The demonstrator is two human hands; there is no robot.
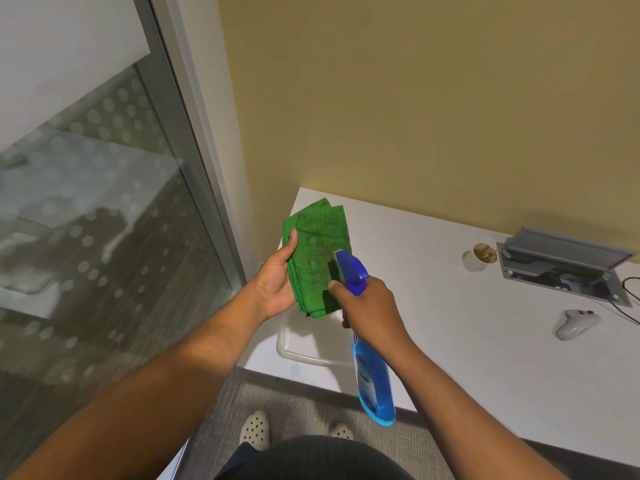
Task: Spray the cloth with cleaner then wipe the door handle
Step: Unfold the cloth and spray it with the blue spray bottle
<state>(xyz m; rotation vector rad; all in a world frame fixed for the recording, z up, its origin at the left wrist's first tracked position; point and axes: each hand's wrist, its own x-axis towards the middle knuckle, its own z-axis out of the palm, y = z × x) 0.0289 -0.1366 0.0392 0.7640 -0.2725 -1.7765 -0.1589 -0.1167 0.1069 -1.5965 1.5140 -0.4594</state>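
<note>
A folded green cloth [317,251] is held flat in my left hand [275,278], thumb on its left edge, above the table's left end. Dark wet spots show on the cloth. My right hand [372,306] grips the neck of a blue spray bottle [372,375], whose blue nozzle [349,268] points at the cloth from close by. The bottle's clear body with blue liquid hangs down below my right hand. No door handle is in view.
A clear plastic tray [298,344] lies on the white table [485,341] under my hands. A paper cup [479,258], a grey cable box [564,268] and a white controller [576,323] sit at the right. A glass door panel [97,220] stands at the left.
</note>
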